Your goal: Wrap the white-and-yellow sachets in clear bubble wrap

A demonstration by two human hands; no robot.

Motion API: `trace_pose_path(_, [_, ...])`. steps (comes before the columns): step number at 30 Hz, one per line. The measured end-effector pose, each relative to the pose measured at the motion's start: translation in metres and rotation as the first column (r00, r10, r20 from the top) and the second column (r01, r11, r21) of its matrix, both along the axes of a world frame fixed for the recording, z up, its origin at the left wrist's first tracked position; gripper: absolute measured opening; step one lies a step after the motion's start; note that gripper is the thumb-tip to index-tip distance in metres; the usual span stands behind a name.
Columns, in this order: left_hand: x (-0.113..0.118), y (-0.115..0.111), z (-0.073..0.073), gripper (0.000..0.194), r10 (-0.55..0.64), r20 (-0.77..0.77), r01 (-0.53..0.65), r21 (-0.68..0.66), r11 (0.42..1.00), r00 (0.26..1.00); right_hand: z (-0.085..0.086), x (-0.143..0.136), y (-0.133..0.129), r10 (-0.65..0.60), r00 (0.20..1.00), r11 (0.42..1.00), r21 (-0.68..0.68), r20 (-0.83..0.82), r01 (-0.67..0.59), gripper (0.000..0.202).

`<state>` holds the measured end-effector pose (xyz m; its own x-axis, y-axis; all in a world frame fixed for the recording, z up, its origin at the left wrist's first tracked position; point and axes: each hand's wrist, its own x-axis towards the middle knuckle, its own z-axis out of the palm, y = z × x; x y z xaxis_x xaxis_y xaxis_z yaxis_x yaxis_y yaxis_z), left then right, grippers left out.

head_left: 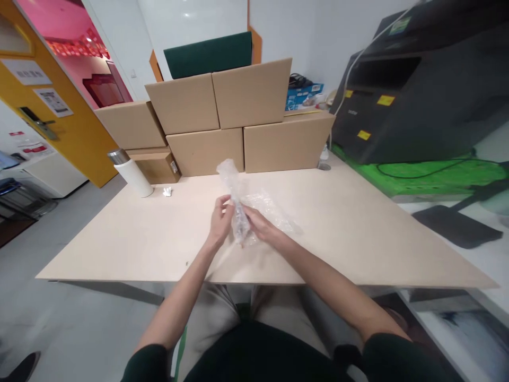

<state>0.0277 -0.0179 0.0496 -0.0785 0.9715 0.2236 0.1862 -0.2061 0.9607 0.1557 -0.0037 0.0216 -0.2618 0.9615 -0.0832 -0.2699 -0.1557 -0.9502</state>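
Clear plastic wrap (237,213) stands gathered near the middle of the table (350,239), between the left hand (221,218) and the right hand (257,223). From my remote seat I take the two-sided grip as a way to keep such slack material from springing loose: I see the left curled narrow against one side of it, the right pinching the other. Whether anything is inside I cannot tell. More loose film (276,212) lies spread to the right of the wrap; I cannot make out whether the two are one piece. Cardboard boxes (204,154) stand stacked along the far edge, which, I judge, leaves the near part for working; the white flask (134,178) stands towards the left edge, well apart from both hands
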Motion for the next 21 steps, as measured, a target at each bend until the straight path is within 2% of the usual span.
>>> trace_pose_path(3, [0.031,0.004,-0.004,0.037,-0.027,-0.273,0.039,0.039,0.998,0.962,-0.002,0.025,-0.006,-0.051,0.992,0.994,-0.103,-0.113,0.04,0.041])
trace_pose_path(5, [0.048,0.004,-0.009,0.038,-0.052,-0.481,0.085,0.047,0.995,0.875,-0.005,0.046,-0.011,-0.115,0.989,0.989,-0.105,-0.096,0.105,0.033])
trace_pose_path(7, [0.06,0.002,-0.016,0.039,-0.106,-0.652,0.131,-0.011,0.991,0.751,-0.01,0.069,-0.014,-0.152,0.988,0.987,-0.056,0.025,0.154,0.023])
trace_pose_path(9, [0.069,0.0,-0.025,0.039,-0.149,-0.77,0.154,-0.067,0.986,0.621,-0.015,0.092,-0.014,-0.178,0.955,0.984,0.048,0.236,0.172,0.012])
trace_pose_path(10, [0.071,0.0,-0.029,0.039,-0.149,-0.81,0.158,-0.07,0.985,0.567,-0.016,0.102,-0.012,-0.211,0.913,0.976,0.119,0.35,0.18,0.009])
trace_pose_path(12, [0.074,-0.001,-0.036,0.039,-0.12,-0.859,0.166,-0.041,0.985,0.499,-0.016,0.121,-0.004,-0.337,0.773,0.938,0.261,0.537,0.228,0.012])
trace_pose_path(14, [0.074,-0.002,-0.04,0.038,-0.087,-0.875,0.163,-0.009,0.987,0.476,-0.014,0.133,0.007,-0.439,0.614,0.898,0.325,0.656,0.295,0.02])
trace_pose_path(16, [0.074,-0.002,-0.041,0.039,-0.083,-0.876,0.159,-0.007,0.987,0.476,-0.013,0.139,0.018,-0.452,0.521,0.888,0.305,0.724,0.345,0.023])
trace_pose_path(21, [0.072,-0.002,-0.042,0.04,-0.071,-0.865,0.152,0.006,0.988,0.496,-0.014,0.126,0.041,-0.409,0.527,0.905,0.255,0.745,0.342,0.02])
